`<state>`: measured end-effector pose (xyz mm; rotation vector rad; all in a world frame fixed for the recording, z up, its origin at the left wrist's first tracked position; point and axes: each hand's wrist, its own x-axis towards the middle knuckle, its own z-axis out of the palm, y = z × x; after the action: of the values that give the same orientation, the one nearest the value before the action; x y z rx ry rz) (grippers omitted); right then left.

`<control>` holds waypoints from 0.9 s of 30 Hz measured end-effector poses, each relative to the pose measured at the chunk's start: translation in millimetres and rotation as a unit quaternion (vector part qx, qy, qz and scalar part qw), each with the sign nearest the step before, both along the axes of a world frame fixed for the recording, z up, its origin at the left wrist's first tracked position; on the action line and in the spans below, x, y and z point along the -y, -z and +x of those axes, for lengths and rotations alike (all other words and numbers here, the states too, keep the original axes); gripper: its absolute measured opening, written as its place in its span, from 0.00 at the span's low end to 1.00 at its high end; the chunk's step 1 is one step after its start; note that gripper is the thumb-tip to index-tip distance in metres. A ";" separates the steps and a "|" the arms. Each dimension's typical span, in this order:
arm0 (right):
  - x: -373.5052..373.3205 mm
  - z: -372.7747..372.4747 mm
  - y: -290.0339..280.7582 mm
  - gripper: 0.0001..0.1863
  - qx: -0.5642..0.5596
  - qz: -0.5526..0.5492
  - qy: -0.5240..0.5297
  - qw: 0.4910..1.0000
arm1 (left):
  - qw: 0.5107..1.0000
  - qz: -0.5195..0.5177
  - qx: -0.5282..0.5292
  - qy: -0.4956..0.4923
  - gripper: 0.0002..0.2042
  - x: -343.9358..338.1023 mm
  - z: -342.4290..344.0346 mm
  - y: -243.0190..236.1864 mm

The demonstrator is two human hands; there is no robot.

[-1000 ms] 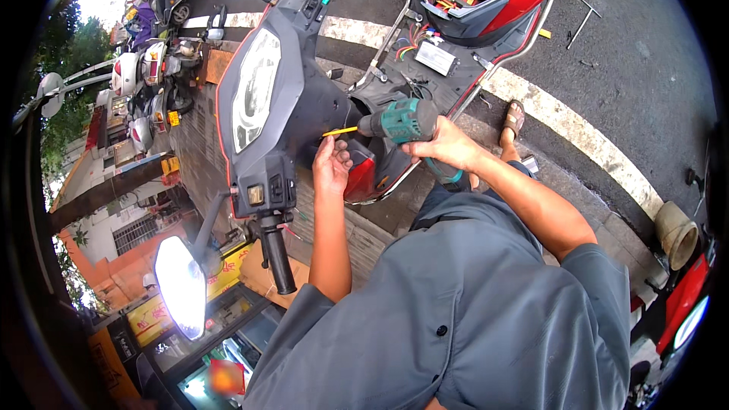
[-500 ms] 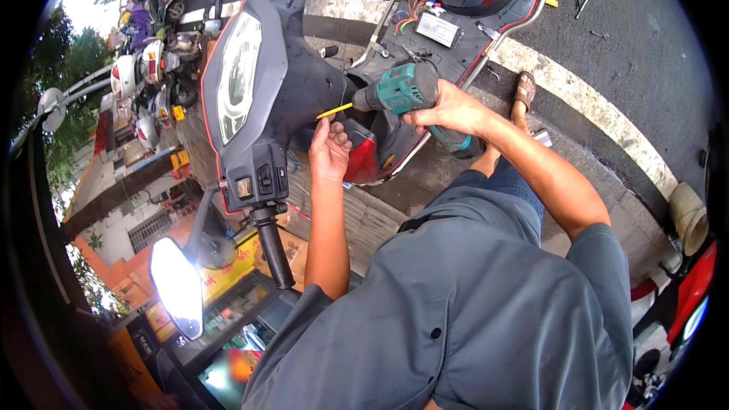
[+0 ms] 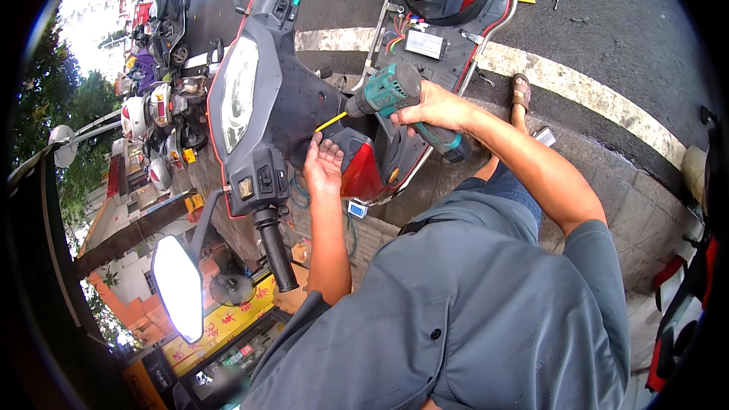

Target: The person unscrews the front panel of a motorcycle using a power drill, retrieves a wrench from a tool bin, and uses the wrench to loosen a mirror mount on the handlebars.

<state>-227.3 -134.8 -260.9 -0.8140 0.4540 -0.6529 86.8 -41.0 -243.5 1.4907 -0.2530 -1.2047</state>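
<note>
Power drill: teal and black, pistol-shaped, held in mid-air beside the scooter's front; chuck aimed at it, handle slanting away. Bit: slim, straight, yellow, projecting from the chuck; tip right by the dark panelling, contact not determinable from where I stand. Scooter: dark grey front, red edging, clear headlight, red panels farther back.

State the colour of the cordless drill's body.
The cordless drill is teal and dark grey, clearest in the head view.
</note>
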 end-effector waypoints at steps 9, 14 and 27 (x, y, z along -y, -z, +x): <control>-11.4 -6.1 -3.3 0.10 -0.024 0.014 0.003 1.000 | 0.998 -0.049 0.030 -0.012 0.21 1.1 -39.9 -13.9; -8.5 -8.8 -2.2 0.15 -0.010 0.023 -0.008 1.000 | 0.997 -0.058 0.040 -0.034 0.21 3.6 -48.0 -15.2; -9.2 -18.1 -2.8 0.14 -0.002 0.031 -0.012 0.999 | 0.996 -0.050 0.060 -0.048 0.18 11.4 -53.5 -13.6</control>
<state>-245.4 -125.6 -258.1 -0.7607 0.4652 -0.6112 33.3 -52.4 -229.9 1.4732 -0.3155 -1.0132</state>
